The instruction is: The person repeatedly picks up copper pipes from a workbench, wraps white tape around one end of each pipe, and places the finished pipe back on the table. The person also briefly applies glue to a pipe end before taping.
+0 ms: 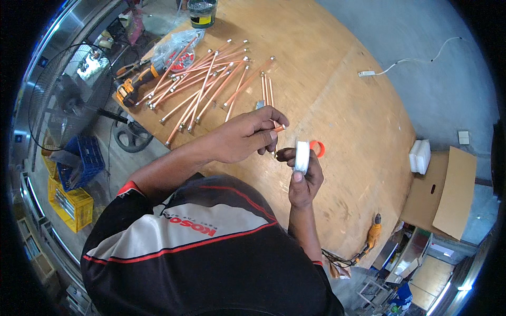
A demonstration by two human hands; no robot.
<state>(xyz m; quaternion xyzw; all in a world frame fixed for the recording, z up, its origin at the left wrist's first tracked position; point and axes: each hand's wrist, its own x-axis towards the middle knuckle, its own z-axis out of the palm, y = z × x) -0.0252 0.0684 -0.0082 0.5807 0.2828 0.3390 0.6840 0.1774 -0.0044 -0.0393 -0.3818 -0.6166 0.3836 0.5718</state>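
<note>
My left hand (245, 134) is closed round a short visible end of a copper tube (279, 128), its fingers curled over the rest. Close by on the right, my right hand (305, 187) grips a white spool of what looks like thread seal tape (302, 157) between thumb and fingers. An orange-red ring (318, 149) shows just behind the spool. Beyond my left hand, a few thin copper tubes (267, 89) lie side by side. Farther left spreads a loose pile of copper tubes with metal end fittings (211, 79).
At the table's left edge lie a yellow-black power tool (132, 89) and a clear plastic bag (179, 45). A dark bucket (202, 13) stands at the far edge. An orange drill (374, 231) with cable lies at the right. A fan (68, 97) stands left of the table.
</note>
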